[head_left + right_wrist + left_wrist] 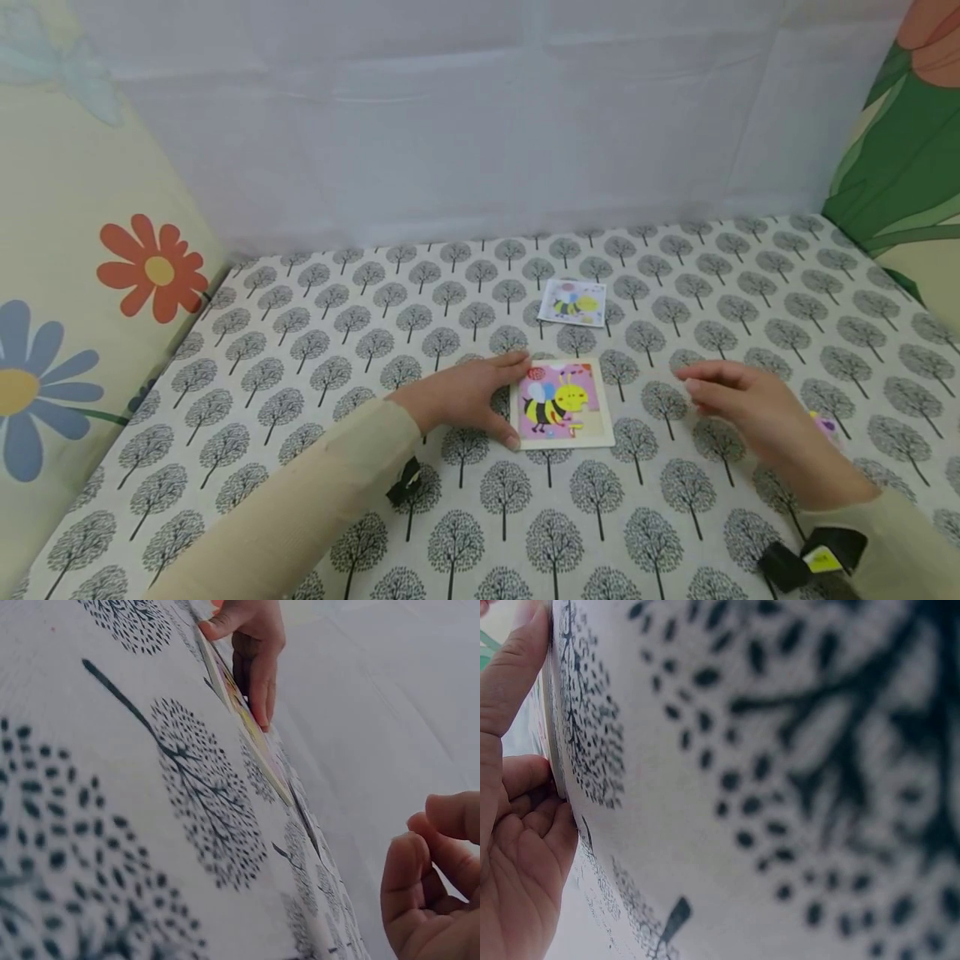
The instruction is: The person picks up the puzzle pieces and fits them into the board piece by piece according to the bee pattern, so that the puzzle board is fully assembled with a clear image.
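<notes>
A square jigsaw board (604, 425) with a pale frame and a bee picture lies flat on the patterned cloth. Bare pale patches show at the right of its picture. My left hand (472, 396) holds the board by its left side, thumb at the near corner and fingers at the far one. In the left wrist view, the thumb and fingers sit against the board's edge (553, 727). To the right of the board, my right hand (757, 408) hovers with loosely bent fingers. Its thumb and fingertips (409, 851) come close together, with nothing visible between them.
Behind the board lies a card (573, 302) with the same bee picture. A small purple and yellow piece (827, 423) shows partly from behind my right wrist. The tree-print cloth (300, 400) covers the table, with a white sheet (480, 125) hanging at the back.
</notes>
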`<state>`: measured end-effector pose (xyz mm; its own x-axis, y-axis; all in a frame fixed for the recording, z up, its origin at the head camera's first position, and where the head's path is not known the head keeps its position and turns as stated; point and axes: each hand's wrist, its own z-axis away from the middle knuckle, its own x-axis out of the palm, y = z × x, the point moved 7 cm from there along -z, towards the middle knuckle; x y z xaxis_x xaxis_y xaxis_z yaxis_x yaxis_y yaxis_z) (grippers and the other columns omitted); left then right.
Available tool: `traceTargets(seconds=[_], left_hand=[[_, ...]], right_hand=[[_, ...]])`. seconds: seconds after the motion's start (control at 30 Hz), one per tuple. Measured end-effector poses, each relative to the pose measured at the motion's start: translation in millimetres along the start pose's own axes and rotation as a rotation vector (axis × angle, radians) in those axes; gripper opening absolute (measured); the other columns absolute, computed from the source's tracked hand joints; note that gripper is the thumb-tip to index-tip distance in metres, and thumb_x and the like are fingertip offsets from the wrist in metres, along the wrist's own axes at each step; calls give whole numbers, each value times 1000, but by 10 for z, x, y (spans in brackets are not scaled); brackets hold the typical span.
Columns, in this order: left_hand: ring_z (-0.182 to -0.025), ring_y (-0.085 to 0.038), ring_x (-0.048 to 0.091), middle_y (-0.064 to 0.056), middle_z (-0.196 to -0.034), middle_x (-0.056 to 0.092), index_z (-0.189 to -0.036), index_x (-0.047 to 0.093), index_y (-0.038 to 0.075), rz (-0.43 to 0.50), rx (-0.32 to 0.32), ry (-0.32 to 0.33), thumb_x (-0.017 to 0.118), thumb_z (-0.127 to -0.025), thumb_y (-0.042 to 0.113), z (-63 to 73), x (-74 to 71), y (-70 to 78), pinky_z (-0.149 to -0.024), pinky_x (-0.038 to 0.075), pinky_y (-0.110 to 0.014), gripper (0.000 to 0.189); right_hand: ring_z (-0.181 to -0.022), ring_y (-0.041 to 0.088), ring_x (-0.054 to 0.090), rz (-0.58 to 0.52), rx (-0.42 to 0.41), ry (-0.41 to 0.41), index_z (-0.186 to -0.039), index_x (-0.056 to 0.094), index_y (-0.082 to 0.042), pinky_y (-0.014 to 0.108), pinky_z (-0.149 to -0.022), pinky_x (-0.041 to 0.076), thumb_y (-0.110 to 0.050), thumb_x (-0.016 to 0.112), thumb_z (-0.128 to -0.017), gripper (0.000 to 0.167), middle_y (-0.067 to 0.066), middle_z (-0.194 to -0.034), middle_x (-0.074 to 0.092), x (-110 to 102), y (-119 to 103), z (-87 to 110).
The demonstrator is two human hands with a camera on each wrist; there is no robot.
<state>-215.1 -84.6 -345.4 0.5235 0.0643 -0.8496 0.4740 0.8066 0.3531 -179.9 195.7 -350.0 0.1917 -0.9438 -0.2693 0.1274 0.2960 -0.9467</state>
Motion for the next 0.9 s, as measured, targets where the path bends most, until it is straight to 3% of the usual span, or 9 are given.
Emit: traceTargets(seconds=[0.33, 0.37, 0.63, 0.73, 0.83, 0.9], left_hand=[[-141, -25, 16, 7, -156, 6, -149, 16, 20, -5, -6, 0, 76, -67, 50, -4, 4, -5, -115, 16, -41, 106], [-141, -25, 16, 7, -156, 6, -149, 16, 19, -5, -6, 1, 76, -67, 50, -2, 3, -3, -115, 16, -41, 106], [-141, -25, 17, 5, -156, 7, -149, 17, 18, -17, 2, 15, 76, -66, 51, 15, -10, 14, -115, 17, -41, 106], [-141, -25, 16, 5, -156, 6, -149, 16, 18, -15, 2, 12, 76, -66, 51, 15, -10, 15, -115, 16, -41, 107], [-141, -25, 16, 6, -156, 6, -149, 16, 19, -13, -3, 8, 76, -66, 51, 14, -7, 12, -115, 16, -41, 107], [-141, -25, 16, 6, -156, 6, -149, 16, 19, -12, -4, 7, 76, -66, 51, 12, -7, 9, -115, 16, -41, 107]], right_hand=[[-90, 4, 59, 73, -20, -26, -110, 65, -19, 18, -79, 49, -23, 58, -92, 20, -22, -103, 59, -256, 70, 70], [-90, 4, 59, 92, -8, -27, -111, 64, -20, 23, -81, 49, -25, 57, -92, 21, -23, -103, 58, -286, 89, 76], [-91, -4, 56, 208, -13, 11, -116, 62, -15, 16, -78, 45, -26, 56, -93, 27, -28, -104, 54, -485, 179, 146], [-95, -4, 52, 232, 14, 18, -121, 59, -12, 34, -87, 47, -30, 56, -93, 33, -28, -108, 51, -546, 229, 175], [-108, 13, 49, 260, 79, 21, -127, 54, -12, 55, -84, 41, -39, 54, -92, 44, -23, -111, 49, -599, 302, 200], [-111, 21, 47, 275, 102, 22, -130, 52, -11, 58, -79, 39, -41, 52, -93, 48, -21, -112, 48, -636, 340, 214]])
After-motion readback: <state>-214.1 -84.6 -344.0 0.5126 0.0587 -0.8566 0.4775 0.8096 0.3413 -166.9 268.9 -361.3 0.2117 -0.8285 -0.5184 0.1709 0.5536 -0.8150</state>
